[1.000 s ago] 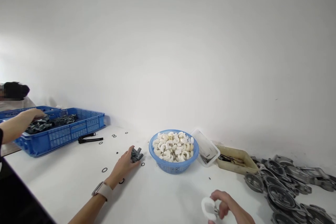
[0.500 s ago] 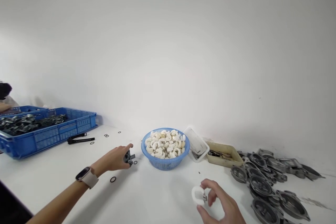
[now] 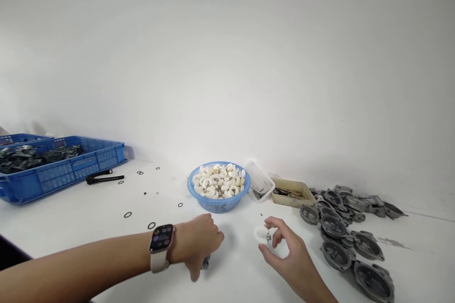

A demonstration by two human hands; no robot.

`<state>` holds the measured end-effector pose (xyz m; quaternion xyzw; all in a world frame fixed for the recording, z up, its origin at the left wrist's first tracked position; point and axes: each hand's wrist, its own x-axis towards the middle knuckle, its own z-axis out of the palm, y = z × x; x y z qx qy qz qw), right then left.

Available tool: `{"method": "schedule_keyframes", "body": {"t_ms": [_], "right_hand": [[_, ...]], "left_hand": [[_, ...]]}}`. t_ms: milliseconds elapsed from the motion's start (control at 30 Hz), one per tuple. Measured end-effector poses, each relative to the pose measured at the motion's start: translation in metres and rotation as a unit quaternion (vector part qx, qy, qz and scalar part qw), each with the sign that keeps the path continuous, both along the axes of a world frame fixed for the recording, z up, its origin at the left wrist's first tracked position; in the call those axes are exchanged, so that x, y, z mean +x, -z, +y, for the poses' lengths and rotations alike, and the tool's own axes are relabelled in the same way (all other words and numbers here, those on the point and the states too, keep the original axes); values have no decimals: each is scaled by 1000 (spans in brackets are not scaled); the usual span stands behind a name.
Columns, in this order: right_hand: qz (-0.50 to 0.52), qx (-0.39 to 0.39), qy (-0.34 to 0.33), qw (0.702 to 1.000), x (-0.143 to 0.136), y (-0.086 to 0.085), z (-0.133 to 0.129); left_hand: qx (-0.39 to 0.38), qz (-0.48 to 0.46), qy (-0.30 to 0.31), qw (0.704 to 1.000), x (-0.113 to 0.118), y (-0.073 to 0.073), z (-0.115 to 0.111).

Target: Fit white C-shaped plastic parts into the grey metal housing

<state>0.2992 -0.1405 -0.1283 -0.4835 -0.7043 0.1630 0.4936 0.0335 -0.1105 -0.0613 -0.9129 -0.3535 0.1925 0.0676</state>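
Observation:
My right hand [image 3: 284,246] pinches a white C-shaped plastic piece [image 3: 260,233] with a small metal fitting on its inner side, held above the table. Left of it, my left hand [image 3: 201,241] is curled palm-down around a small dark grey metal part [image 3: 205,262]; most of that part is hidden under the fingers. A watch [image 3: 161,241] sits on the left wrist. Behind both hands stands a round blue basket [image 3: 218,205] heaped with similar white C-shaped pieces [image 3: 216,181].
Grey metal housings [image 3: 334,232] are piled at the right. A clear tray [image 3: 259,177] and a beige box [image 3: 293,200] with tools stand beside the basket. At the left are a blue crate [image 3: 88,165] of dark metal parts, a black watch strap [image 3: 104,178] and scattered black rings [image 3: 151,225].
My left hand has swung right and closer to me, carrying the grey metal part toward the right hand. The right hand still pinches the white piece. The view has shifted slightly.

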Motion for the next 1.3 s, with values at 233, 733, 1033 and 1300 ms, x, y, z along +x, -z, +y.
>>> {"method": "schedule_keyframes", "body": {"t_ms": [233,733,1033,1300], "right_hand": [[2,-5,11,1000,7,1,7],[-23,-14,5,1000,8,4,6],[-81,33,-39,995,-3,10,5],[-70,31,-51,996,-14,14,1]], "left_hand": [[14,-7,66,998,47,32,-2],[5,-139,-111,984,-6,-13,-11],[-17,-249,-152,956,-23,24,-18],[-72,-341,-111,931,-26,31,-3]]}}
